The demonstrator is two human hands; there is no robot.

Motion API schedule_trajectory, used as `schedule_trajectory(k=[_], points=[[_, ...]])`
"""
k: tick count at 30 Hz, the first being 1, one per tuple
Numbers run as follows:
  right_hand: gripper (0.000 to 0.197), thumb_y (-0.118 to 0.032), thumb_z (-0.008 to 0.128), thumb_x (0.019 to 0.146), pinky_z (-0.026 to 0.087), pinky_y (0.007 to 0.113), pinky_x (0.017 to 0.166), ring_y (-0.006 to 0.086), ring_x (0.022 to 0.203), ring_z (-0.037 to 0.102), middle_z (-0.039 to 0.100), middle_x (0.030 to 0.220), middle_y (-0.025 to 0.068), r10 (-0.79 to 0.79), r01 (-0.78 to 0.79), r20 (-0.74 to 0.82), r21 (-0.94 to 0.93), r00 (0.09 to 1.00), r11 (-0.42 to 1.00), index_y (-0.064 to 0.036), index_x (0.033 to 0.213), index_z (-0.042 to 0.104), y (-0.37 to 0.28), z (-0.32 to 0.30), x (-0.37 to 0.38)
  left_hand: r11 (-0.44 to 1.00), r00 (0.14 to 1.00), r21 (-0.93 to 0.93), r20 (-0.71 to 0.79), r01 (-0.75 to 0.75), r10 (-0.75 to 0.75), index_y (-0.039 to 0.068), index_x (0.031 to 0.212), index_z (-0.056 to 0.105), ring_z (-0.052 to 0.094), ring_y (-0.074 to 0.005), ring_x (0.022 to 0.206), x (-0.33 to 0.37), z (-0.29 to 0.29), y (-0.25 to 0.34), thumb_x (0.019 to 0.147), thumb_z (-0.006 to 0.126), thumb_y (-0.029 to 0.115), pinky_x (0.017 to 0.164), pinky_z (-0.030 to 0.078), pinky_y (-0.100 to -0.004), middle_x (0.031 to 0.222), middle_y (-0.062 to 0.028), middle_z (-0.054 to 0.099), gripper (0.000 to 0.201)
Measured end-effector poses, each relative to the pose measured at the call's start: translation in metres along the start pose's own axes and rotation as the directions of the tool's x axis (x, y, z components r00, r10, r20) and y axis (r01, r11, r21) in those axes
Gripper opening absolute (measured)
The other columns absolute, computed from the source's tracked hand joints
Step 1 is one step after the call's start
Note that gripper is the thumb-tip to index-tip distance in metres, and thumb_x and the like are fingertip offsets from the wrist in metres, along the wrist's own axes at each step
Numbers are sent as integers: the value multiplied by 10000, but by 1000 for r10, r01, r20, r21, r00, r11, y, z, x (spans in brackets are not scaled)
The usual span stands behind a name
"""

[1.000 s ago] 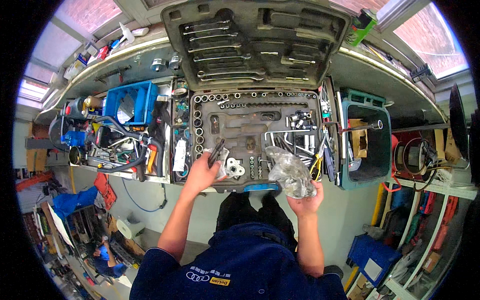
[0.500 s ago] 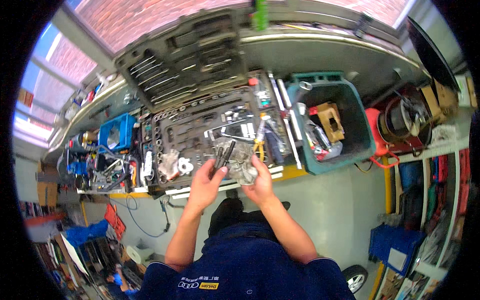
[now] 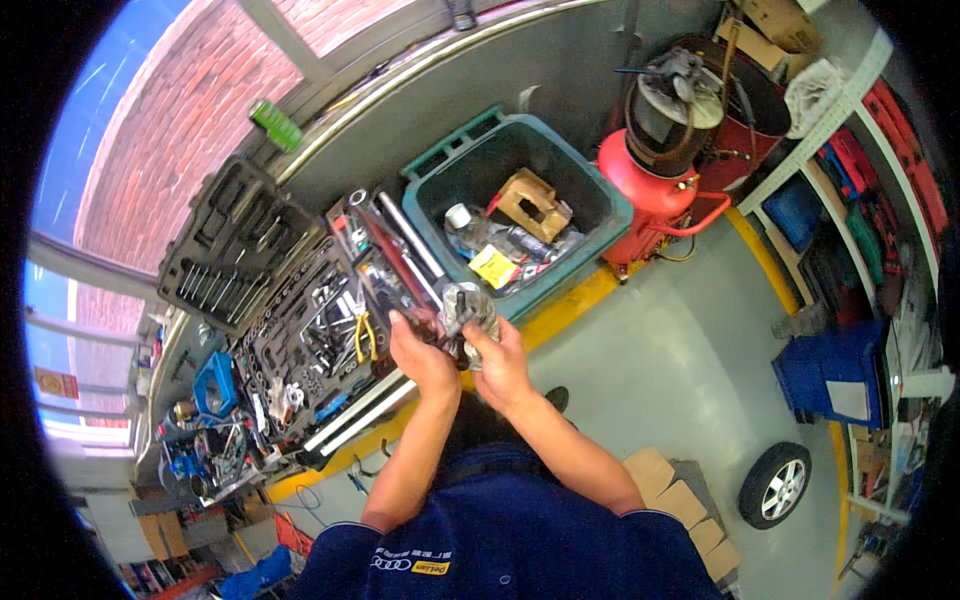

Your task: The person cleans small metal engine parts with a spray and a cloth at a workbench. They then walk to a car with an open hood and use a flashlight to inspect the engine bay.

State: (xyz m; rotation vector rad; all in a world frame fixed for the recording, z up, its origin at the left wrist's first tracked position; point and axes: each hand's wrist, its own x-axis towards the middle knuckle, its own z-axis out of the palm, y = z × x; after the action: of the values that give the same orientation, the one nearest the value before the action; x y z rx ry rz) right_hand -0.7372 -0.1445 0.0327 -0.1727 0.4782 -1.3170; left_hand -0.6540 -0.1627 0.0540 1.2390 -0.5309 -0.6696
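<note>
Meeting near the picture's center, the left hand [image 3: 428, 358] and right hand [image 3: 503, 366] bring a dark rod-shaped part [image 3: 461, 308] against a crumpled grey rag [image 3: 482, 308]. The right fingers curl closed around the rag; the left ones bend inward, their grip too hidden to tell. From the hands, yellow-handled pliers [image 3: 365, 338] lie at nine o'clock, a green bin [image 3: 530, 292] at one, a wheel [image 3: 775, 486] at four.

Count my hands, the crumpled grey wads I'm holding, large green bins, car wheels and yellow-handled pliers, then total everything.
Hands: 2 (left hand, right hand)
Crumpled grey wad: 1
Large green bin: 1
Car wheel: 1
Yellow-handled pliers: 1
Total: 6
</note>
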Motion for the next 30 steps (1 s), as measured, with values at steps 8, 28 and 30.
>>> schedule_trajectory(k=[8,28,30], points=[[203,-202,624,1054,584,386,916,216,1003,726,751,1121,60,112,-21,-274,318,955,948,-74,1203,676,-70,-59,42,908,925,-210,199,363,-324,137,876,495,392,-128,525,-8,79,-28,1094,468,497,452,311,-281,730,-3,468,421],[332,-330,548,1044,525,455,1030,280,1045,724,761,1154,106,381,-334,-334,190,862,923,-76,1201,692,-144,-118,209,681,816,628,573,-378,-76,-28,1003,594,623,-474,894,62,197,-121,1042,559,171,814,508,-535,1070,-255,616,205],[377,-382,539,1061,524,458,1037,282,1064,721,760,1168,108,446,-395,-282,221,850,892,-79,1224,694,-140,-131,230,626,790,700,575,-343,-211,-48,1114,626,630,-503,1026,71,203,-103,994,580,103,871,516,-555,1192,-257,604,198]])
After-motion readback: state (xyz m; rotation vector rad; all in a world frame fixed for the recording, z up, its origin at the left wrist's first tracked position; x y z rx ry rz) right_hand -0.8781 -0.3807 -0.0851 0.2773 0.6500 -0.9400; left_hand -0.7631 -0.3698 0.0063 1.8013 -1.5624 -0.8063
